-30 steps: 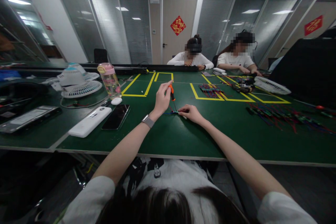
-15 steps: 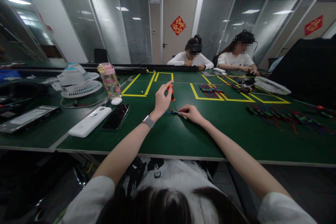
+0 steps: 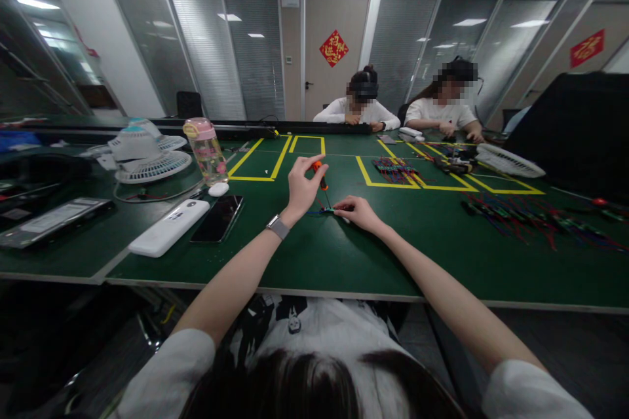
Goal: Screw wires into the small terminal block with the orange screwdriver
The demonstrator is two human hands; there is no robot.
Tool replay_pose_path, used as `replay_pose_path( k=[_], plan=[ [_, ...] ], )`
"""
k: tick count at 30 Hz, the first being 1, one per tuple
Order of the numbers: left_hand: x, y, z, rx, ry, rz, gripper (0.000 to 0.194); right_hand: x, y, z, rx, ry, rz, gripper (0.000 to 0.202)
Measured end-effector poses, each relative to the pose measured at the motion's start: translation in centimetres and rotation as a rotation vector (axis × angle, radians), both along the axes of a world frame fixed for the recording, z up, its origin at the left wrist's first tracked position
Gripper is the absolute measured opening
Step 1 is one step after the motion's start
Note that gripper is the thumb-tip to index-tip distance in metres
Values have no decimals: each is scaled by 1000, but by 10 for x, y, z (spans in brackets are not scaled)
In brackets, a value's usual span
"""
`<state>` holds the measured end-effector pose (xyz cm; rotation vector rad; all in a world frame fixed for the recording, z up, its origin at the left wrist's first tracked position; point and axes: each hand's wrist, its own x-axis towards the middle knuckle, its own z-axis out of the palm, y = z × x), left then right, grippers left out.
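An orange-and-black screwdriver [image 3: 321,177] stands slightly tilted at the middle of the table, its tip down on a small green circuit board [image 3: 329,209]. My left hand [image 3: 302,188] is closed around the top of the handle with thumb and fingers. My right hand [image 3: 358,213] pinches the right edge of the board, fingertips close beside the screwdriver's tip. Thin dark and reddish wires come off the board's left side. Where the tip meets the board is too small to make out.
To the left are a black phone [image 3: 217,218], a white power bank [image 3: 170,228], a drink bottle [image 3: 205,152] and a white fan [image 3: 153,166]. Wired boards lie in bundles [image 3: 535,219] on the right, with another bundle [image 3: 396,169] beyond my hands. Two people sit across the table.
My left hand has shifted slightly to the left at the screwdriver's handle, and the handle leans a little more. My right hand and the board stay put.
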<state>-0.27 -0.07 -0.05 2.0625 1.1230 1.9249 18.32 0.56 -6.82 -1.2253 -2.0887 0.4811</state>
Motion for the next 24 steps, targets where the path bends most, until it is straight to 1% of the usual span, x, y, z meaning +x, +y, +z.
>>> replay_pose_path(
  k=[3,7,9,11,14,16,18,21,22,24],
  plan=[
    [0,-1,1,-15,2,32,22,0,0,0,1,-3,2,19],
    [-1,1,0,-24,21,-67,31,0,0,1,2,-15,4,20],
    [0,1,0,-16,20,-95,32,0,0,1,3,-19,7,20],
    [1,0,-1,-10,14,-71,29,0,-1,1,1,-21,6,20],
    [1,-2,-2,9,22,19,24,0,-1,2,-3,-16,-3,20],
    [1,-1,-2,10,29,36,25,-1,-1,2,-5,-10,-5,19],
    [1,0,-3,-10,26,1,28,-1,-1,1,-5,-8,-2,19],
    [1,3,-4,-38,16,-86,34,-1,0,0,-2,-11,3,19],
    [1,3,-4,-40,9,-101,35,-1,1,0,-1,-11,3,19],
    [2,3,-4,-30,0,-91,34,-1,1,-1,1,-7,0,19]
  ],
)
